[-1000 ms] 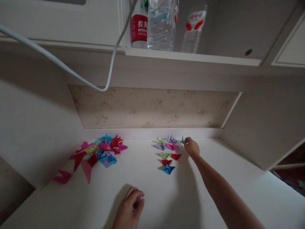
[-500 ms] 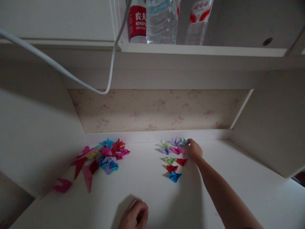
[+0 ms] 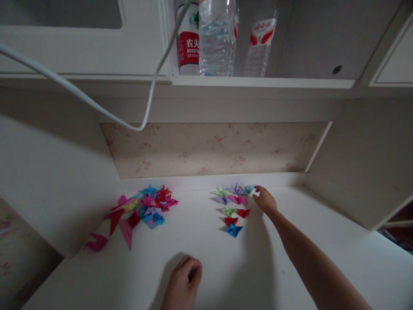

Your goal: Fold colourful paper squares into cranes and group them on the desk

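My right hand [image 3: 265, 200] reaches far across the white desk [image 3: 290, 267], its fingers apart and holding nothing, just right of a small teal paper crane [image 3: 248, 189]. That crane ends a back row of folded cranes [image 3: 230, 194]; more cranes [image 3: 234, 219] sit in front in green, red and blue. My left hand [image 3: 182, 282] rests near the desk's front edge with fingers curled in; whether it holds anything is hidden. A loose heap of coloured folded papers [image 3: 142, 209] lies at the left.
A white cable [image 3: 97, 107] hangs across the upper left. Water bottles [image 3: 216, 38] stand on the shelf above the desk. A floral back panel [image 3: 209, 148] and side walls close in the desk niche. A pink folded paper [image 3: 96, 243] lies apart at the far left.
My right hand has let go of the teal crane at the end of the back row and drawn slightly back, fingers now apart. The left hand stays curled near the front edge.
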`<state>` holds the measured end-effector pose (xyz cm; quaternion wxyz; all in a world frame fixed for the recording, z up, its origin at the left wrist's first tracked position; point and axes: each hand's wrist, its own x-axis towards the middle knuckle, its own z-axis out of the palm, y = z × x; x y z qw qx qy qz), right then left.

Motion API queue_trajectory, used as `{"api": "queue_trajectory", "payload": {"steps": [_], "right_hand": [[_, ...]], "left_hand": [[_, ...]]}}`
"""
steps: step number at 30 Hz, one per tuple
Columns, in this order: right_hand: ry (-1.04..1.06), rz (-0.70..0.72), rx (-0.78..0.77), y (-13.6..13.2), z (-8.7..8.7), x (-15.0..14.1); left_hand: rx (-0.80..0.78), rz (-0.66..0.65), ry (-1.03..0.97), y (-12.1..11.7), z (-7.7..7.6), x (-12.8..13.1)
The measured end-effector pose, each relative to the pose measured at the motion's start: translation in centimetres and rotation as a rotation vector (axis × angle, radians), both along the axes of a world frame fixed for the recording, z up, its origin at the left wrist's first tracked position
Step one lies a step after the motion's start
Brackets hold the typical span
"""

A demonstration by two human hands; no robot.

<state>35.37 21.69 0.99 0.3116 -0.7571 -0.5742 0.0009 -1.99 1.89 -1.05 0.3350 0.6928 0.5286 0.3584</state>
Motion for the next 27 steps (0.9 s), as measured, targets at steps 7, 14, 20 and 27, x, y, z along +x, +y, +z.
{"api": "queue_trajectory", "payload": {"steps": [7,14,20,27], "right_hand": [[0.145,0.068,0.085,-7.6,1.7,-1.5],[0.745,0.361,0.085,-19.5,2.3,-10.4],[0.776,0.58,-0.163,-24.0,-0.4,-19.2],[0.629,0.664,-0.209,-23.7,-2.6,-20.3]], "left_hand": [[0.011,0.015,-0.014,-0.7,1.0,0.0],[0.03,-0.011,-0.012,-1.0,0.4,0.0],[0.057,-0.003,0.02,-1.5,0.0,0.0],[0.018,0.022,-0.036,-1.4,-0.3,0.0]]}}
